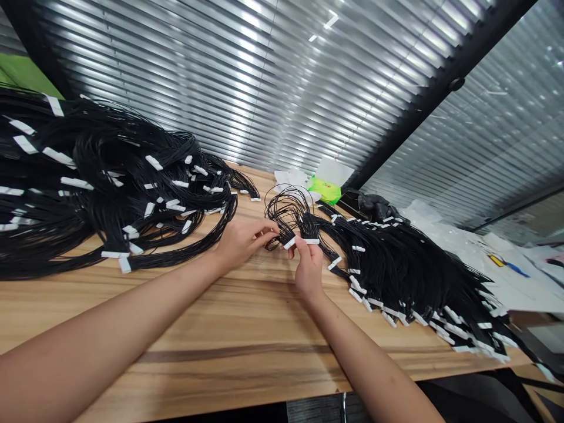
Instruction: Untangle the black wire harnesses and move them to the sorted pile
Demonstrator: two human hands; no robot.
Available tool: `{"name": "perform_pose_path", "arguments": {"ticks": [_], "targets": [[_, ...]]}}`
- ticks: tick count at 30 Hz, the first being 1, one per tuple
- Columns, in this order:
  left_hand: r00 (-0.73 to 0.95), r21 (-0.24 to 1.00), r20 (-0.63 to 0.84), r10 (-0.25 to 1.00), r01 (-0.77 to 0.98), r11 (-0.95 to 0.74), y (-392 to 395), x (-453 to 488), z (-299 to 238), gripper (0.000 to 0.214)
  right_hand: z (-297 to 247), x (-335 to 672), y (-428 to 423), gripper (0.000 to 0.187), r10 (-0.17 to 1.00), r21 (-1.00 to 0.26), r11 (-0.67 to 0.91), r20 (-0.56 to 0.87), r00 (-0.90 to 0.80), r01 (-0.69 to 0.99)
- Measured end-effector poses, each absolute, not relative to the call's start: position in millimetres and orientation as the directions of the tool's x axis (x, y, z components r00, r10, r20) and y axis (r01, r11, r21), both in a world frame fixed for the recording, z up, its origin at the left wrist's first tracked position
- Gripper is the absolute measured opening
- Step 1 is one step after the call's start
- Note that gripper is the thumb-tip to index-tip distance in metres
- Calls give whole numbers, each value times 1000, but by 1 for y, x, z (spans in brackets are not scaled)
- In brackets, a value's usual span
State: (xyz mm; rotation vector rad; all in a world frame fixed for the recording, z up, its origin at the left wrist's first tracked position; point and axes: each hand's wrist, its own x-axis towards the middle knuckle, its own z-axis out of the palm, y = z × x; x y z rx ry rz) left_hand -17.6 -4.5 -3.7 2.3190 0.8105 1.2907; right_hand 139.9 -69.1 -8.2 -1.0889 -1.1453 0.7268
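A small looped bundle of thin black wires (288,212) with white connectors lies at the middle of the wooden table (220,329). My left hand (241,241) pinches the wires just left of a white connector. My right hand (308,267) pinches the neighbouring white connector (311,241) of the same bundle. The two hands are nearly touching above the table top.
A big heap of black wire harnesses with white connectors (88,182) covers the left of the table. A second, laid-out pile (409,276) runs to the right edge. A green packet (325,189), white papers and a black glove (374,205) lie at the back by the blinds.
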Motion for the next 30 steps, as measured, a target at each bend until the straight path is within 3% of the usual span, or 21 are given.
{"name": "perform_pose_path", "arguments": {"ticks": [22, 30], "targets": [[444, 450, 706, 551, 320, -834, -3, -17, -3, 15, -6, 144, -67, 34, 886, -930, 337, 365, 285, 143], [489, 494, 613, 620, 376, -784, -4, -16, -3, 16, -5, 144, -66, 34, 889, -933, 336, 359, 284, 129]]}}
